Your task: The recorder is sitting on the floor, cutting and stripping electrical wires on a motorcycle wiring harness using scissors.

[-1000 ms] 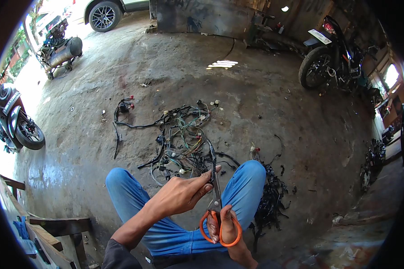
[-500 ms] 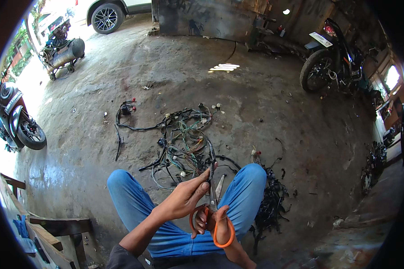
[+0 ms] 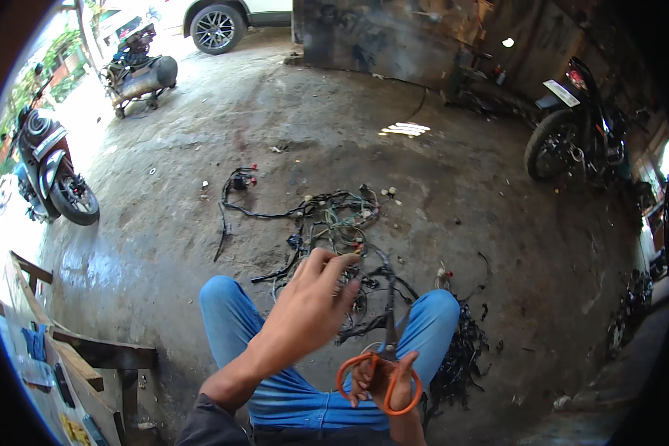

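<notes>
Some wires (image 3: 342,223) lie hidden behind the left hand (image 3: 305,301), its fingers loosely spread. The right hand (image 3: 385,380) curls its fingers through the scissors (image 3: 389,346), whose tips blur into wires just ahead. Knees (image 3: 226,296) flank both; floor (image 3: 152,238) stretches beyond the fingers.

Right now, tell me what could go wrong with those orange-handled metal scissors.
The orange-handled metal scissors in the bare right hand point up toward the black-wrapped wire branch; a careless snip could nick its wires.

Their blades also look close to the blue denim-covered right knee, so a slip might catch the cloth.

The bare left hand is over the tangle of thin multicoloured wires and does not appear to grip the branch, which could shift against the blades.
</notes>
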A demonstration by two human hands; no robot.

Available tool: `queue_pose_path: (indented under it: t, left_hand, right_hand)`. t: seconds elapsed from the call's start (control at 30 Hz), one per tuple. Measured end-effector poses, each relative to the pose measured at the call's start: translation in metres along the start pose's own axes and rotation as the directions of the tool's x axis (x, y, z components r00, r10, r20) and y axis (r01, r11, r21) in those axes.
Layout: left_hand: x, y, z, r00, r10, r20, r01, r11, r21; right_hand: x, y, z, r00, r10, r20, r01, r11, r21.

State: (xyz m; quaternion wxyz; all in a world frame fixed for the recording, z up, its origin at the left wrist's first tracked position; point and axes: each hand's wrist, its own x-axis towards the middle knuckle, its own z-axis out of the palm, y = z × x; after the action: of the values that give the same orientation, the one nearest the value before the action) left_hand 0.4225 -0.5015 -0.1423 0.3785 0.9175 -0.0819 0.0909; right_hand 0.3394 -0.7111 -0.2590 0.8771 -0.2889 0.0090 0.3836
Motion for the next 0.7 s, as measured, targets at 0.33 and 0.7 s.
queue_pose_path:
  t: [0.33,0.7]
  left_hand:
    - [0.001,0.153,-0.063,0.819,0.347,0.456,-0.57,0.401,0.718]
    - [-0.006,0.158,-0.101,0.503,0.381,0.776,-0.728,0.671,0.142]
  right_hand:
    - [0.036,-0.048,0.058,0.996,-0.066,-0.066,0.049,0.97,-0.239]
    - [-0.005,-0.034,0.006,0.968,-0.219,-0.119,0.166,0.921,-0.352]
